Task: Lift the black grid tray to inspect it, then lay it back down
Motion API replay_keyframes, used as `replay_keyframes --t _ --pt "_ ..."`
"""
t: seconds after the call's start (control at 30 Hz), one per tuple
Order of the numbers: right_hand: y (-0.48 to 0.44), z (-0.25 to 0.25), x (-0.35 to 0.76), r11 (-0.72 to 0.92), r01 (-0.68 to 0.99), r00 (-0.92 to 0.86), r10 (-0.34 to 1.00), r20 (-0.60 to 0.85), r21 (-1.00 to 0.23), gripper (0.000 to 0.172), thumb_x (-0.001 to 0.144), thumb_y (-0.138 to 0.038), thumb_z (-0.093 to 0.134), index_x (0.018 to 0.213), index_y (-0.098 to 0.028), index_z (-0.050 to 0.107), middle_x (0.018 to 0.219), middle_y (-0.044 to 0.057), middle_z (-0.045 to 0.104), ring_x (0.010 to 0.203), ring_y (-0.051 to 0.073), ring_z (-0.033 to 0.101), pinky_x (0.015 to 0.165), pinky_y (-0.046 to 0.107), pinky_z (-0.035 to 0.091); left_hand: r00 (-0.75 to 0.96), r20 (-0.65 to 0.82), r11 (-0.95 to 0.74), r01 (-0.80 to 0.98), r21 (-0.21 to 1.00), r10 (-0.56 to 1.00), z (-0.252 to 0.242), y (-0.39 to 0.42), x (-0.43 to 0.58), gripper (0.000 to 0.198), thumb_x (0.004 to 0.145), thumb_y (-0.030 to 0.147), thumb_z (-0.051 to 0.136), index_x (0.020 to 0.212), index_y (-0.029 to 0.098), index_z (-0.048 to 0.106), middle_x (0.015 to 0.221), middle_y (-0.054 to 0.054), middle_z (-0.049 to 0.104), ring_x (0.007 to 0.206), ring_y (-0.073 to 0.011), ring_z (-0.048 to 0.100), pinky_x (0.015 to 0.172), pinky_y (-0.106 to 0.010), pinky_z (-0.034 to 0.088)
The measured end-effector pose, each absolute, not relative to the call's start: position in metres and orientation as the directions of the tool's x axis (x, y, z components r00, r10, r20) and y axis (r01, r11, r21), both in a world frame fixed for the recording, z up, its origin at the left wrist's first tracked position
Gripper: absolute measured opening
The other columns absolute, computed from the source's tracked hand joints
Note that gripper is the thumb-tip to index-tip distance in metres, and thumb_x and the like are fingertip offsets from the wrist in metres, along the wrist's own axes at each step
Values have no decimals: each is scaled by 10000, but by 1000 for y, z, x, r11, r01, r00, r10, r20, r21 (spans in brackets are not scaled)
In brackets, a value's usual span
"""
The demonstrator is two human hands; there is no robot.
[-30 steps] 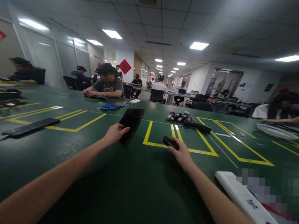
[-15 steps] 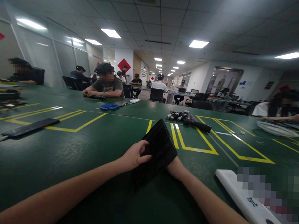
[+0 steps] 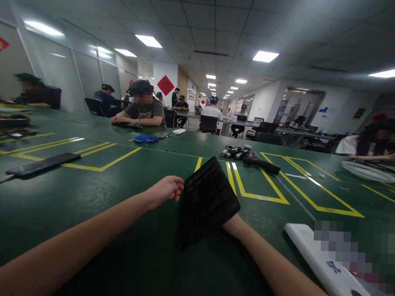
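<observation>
Head: black panel (image 3: 211, 203) (tilted), gridded face toward viewer, long axis unclear.

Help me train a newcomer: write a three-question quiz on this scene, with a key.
1. Most of the right hand is hidden behind what?
A) the black panel
B) the white bar
C) the blue bundle

2. True or false: the dark bar lies to the left of the left hand.

3. Fill the gap: the tape on the green table is ___.

Key: 1. A; 2. true; 3. yellow.
</observation>
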State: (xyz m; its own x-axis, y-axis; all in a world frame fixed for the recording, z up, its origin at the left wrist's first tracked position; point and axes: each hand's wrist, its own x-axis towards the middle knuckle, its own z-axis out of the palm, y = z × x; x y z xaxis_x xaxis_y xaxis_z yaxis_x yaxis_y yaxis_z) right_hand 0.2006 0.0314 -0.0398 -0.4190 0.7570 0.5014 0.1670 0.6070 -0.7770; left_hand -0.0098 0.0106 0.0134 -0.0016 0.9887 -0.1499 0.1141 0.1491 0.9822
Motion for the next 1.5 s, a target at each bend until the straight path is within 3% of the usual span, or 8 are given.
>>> replay_keyframes --t 0.07,0.2,0.5,0.8,1.0,1.23,1.33,1.5 --pt "31 -39 202 612 159 -421 752 508 -775 392 732 -280 566 1116 -219 512 1164 73 542 1114 245 458 978 429 342 50 -134 124 168 978 990 15 10 -12 132 737 199 506 835 142 438 652 22 495 463 -60 417 437 -212 385" --pt "30 -36 202 621 142 -432 740 516 -771 379 748 -262 540 1122 -217 502 1154 66 549 1117 235 457 982 418 340 189 -152 103 248 963 970 20 5 -10 234 725 353 575 749 152 457 549 62 441 392 -39 341 357 -178 304" --pt "31 -39 200 619 114 -416 740 528 -777 336 762 -269 521 1093 -210 510 1129 74 562 1056 229 503 941 407 384 367 -232 256 -18 967 901 15 2 -6 232 701 277 614 852 170 474 639 40 501 412 -24 356 358 -142 251" --pt "32 -43 196 610 86 -413 741 530 -787 281 784 -264 487 1055 -198 522 1054 72 599 981 203 545 899 377 425 415 -243 279 -29 960 877 7 1 3 231 706 301 603 837 183 453 596 62 455 367 -16 332 329 -126 165" --pt "31 -44 199 624 93 -409 735 542 -776 369 745 -242 538 1109 -207 490 1142 77 552 1098 227 471 970 411 350 237 -47 -14 252 968 970 -5 3 2 245 748 406 530 829 194 438 498 83 425 343 -44 334 338 -158 212" --pt "30 -43 198 624 101 -400 739 542 -775 355 771 -244 500 1123 -200 479 1147 90 544 1071 234 491 950 421 369 226 256 -341 592 730 940 -4 -4 8 190 811 356 412 757 182 466 592 27 471 524 -101 427 499 -220 305" --pt "28 -40 199 628 99 -406 734 545 -772 342 773 -251 503 1112 -203 491 1141 83 547 1067 228 495 950 406 372 257 275 -374 704 603 926 2 -7 9 231 820 386 400 734 186 476 613 13 475 563 -124 439 523 -236 286" --pt "27 -36 201 637 94 -420 722 550 -765 354 760 -261 531 1107 -196 503 1139 82 549 1068 227 494 947 395 377 193 229 -283 829 481 954 3 -6 12 382 849 465 295 635 188 448 587 -5 476 551 -148 459 518 -258 260"
